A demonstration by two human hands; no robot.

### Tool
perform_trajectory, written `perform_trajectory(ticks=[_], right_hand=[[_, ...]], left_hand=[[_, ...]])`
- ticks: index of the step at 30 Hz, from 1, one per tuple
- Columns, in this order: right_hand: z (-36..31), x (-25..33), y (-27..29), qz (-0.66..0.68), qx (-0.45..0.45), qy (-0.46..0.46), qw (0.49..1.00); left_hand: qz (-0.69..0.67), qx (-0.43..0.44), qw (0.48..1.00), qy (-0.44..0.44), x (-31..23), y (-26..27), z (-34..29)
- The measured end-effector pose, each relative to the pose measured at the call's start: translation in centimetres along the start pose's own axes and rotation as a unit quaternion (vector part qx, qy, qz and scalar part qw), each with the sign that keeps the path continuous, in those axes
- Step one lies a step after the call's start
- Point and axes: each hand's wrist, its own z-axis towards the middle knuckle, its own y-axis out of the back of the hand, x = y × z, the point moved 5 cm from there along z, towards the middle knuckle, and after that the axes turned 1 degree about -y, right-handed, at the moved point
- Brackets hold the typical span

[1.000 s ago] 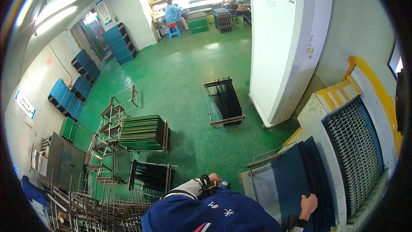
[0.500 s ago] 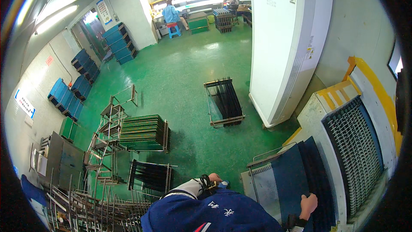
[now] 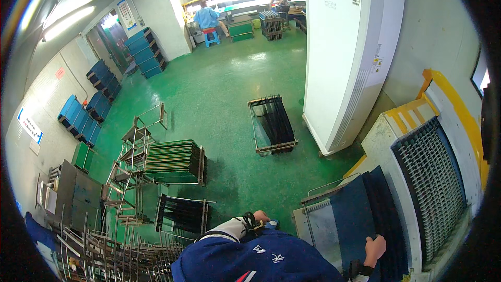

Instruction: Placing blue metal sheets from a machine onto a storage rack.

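At the lower right, my right hand is closed on the upper edge of a dark blue panel. The panel stands tilted in a wire rack, with several more dark panels leaning beside it to the right. My left hand is at the lower middle in front of my body, a dark strap around its wrist. Its fingers are mostly hidden, and a small light blue thing shows next to it.
A machine with a roller conveyor stands at the right, behind it a tall white cabinet. Racks of dark panels and green panels stand on the green floor. Metal frames are at left. Seated people work far back.
My hands and the panels look unchanged. Far back, the seated person in light blue has shifted slightly.
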Motion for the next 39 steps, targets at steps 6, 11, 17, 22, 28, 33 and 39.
perform_trajectory(ticks=[6, 11, 17, 22, 28, 33, 39], right_hand=[[0.5, -0.9, -1.1, 0.004, -0.007, 0.003, 1.0], [0.2, -0.5, -0.6, 0.009, -0.002, -0.003, 1.0], [-0.3, 0.0, 0.1, 0.004, -0.011, -0.002, 1.0], [0.0, -0.4, -0.5, 0.004, -0.01, -0.004, 1.0], [-0.2, 0.0, 0.0, 0.001, 0.013, -0.02, 1.0], [0.0, -0.5, -0.8, -0.004, -0.002, -0.008, 1.0], [0.1, -0.5, -0.8, 0.002, 0.001, 0.002, 1.0]], left_hand=[[0.02, -0.012, 0.999, -0.026, 0.0, 0.0, 0.4], [0.029, -0.019, 0.999, -0.029, 0.3, 0.0, 0.6], [0.006, -0.017, 1.0, -0.012, 0.4, -0.1, 0.5], [0.02, -0.014, 1.0, -0.018, 0.1, 0.0, 0.4], [0.013, -0.01, 1.0, -0.009, 0.3, 0.0, 0.6], [0.017, -0.003, 1.0, -0.004, 0.1, -0.1, 0.5], [0.012, 0.007, 1.0, -0.013, -0.3, 0.0, 0.0]])
